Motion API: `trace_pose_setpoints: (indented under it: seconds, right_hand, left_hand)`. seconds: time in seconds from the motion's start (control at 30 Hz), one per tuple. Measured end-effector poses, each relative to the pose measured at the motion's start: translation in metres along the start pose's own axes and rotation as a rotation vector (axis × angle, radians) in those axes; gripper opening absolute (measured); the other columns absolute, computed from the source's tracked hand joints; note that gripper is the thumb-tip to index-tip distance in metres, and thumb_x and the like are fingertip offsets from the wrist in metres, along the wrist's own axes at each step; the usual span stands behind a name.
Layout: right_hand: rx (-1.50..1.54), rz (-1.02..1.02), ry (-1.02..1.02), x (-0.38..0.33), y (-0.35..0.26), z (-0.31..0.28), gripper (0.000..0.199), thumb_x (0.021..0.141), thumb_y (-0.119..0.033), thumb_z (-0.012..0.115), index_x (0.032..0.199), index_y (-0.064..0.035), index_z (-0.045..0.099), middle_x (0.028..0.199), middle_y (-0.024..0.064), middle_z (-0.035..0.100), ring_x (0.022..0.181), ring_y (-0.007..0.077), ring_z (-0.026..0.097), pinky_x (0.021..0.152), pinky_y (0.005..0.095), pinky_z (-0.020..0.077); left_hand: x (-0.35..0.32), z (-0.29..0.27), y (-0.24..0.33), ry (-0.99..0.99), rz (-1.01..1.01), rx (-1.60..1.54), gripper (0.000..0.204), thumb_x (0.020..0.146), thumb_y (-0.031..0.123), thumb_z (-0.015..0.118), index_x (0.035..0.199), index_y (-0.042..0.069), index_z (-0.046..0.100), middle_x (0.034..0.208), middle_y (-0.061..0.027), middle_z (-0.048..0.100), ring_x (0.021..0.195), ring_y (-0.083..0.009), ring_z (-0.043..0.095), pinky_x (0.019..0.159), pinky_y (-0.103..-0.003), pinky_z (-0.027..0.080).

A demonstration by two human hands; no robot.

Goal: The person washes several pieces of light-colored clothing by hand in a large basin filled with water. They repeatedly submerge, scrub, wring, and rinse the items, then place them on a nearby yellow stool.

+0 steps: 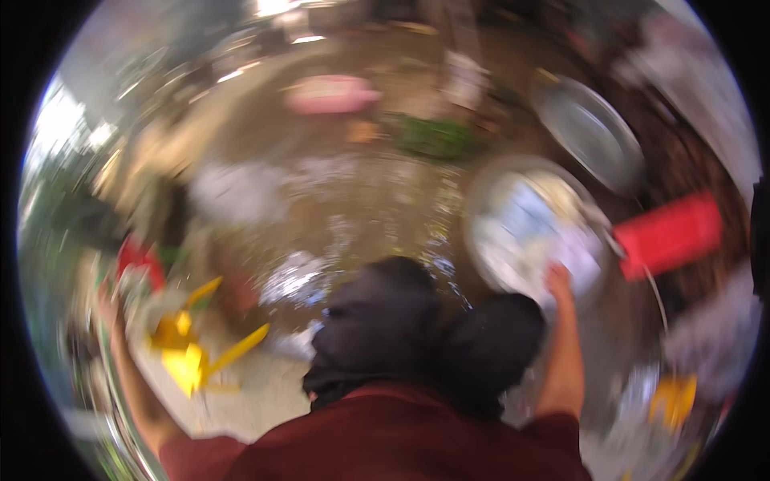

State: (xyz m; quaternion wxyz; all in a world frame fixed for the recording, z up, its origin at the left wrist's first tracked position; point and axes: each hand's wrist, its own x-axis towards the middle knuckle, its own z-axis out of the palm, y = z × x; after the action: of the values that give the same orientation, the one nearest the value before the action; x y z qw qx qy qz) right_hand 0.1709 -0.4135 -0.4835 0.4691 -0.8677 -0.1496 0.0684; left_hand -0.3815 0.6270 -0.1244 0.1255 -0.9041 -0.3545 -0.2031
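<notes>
The picture is heavily blurred by motion. My right hand (559, 280) reaches forward to the near rim of a round metal basin (531, 228) holding pale things; whether the fingers grip the rim is unclear. My left hand (108, 301) is stretched out to the far left beside a red object (140, 260) and a shiny rim (120, 417); its fingers are smeared. Yellow pieces (188, 353) lie just right of that arm. My knees in dark cloth (417, 329) fill the middle.
A wet brownish floor (345, 200) spreads ahead. A red box-shaped container (670, 234) sits right of the basin, a second metal pan (589, 132) behind it. A pink tub (330, 94) and green leaves (433, 136) lie farther off. Something yellow (674, 401) sits lower right.
</notes>
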Motion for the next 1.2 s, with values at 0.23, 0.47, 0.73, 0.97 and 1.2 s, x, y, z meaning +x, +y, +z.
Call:
trace_pose_setpoints:
  seconds: [0.23,0.47,0.73,0.97,1.2]
  right_hand:
    - [-0.423,0.615,-0.036,-0.08,-0.053,0.036,0.085,0.074,-0.05,0.07,0.142,-0.0149,0.035,0.139,0.0313,0.036,0.123,0.04,0.046,0.101,0.0419,0.0398]
    - [0.019,0.447,0.391,-0.037,-0.087,0.013,0.05,0.079,-0.024,0.071,0.121,0.0005,0.058,0.116,0.0187,0.063,0.111,0.0297,0.059,0.095,0.034,0.0448]
    - [0.261,0.309,0.57,-0.033,-0.155,-0.094,0.049,0.082,0.001,0.06,0.129,-0.0021,0.049,0.118,0.0139,0.06,0.106,0.0209,0.057,0.092,0.0299,0.0444]
    - [-0.392,0.415,0.634,-0.069,-0.084,-0.08,0.066,0.073,0.006,0.059,0.136,-0.0083,0.042,0.133,0.0206,0.044,0.12,0.0352,0.047,0.104,0.0386,0.0376]
    - [-0.484,0.369,0.126,-0.07,-0.08,0.017,0.056,0.073,-0.014,0.069,0.127,-0.0101,0.052,0.124,0.0142,0.056,0.114,0.0333,0.052,0.098,0.0409,0.0419]
  left_hand:
    - [0.07,0.037,0.365,-0.155,0.334,-0.355,0.034,0.092,0.024,0.055,0.117,0.0,0.059,0.119,-0.0171,0.057,0.114,-0.0315,0.052,0.101,-0.038,0.037]
    - [-0.002,0.066,0.738,-0.668,0.866,-0.706,0.036,0.081,0.01,0.064,0.117,0.006,0.06,0.115,-0.0169,0.059,0.11,-0.0333,0.056,0.096,-0.038,0.043]
    - [-0.152,0.09,0.967,-1.063,1.476,-0.674,0.053,0.081,0.026,0.064,0.129,0.01,0.05,0.125,-0.0184,0.054,0.115,-0.0353,0.052,0.099,-0.04,0.042]
    - [-0.206,0.125,0.987,-0.871,1.753,-0.362,0.056,0.079,0.034,0.066,0.129,0.012,0.052,0.144,-0.0133,0.037,0.135,-0.0322,0.031,0.099,-0.055,0.038]
    - [-0.207,0.162,0.993,-1.109,1.704,-0.262,0.039,0.08,0.032,0.067,0.112,0.01,0.064,0.126,-0.0156,0.054,0.116,-0.0291,0.051,0.091,-0.047,0.044]
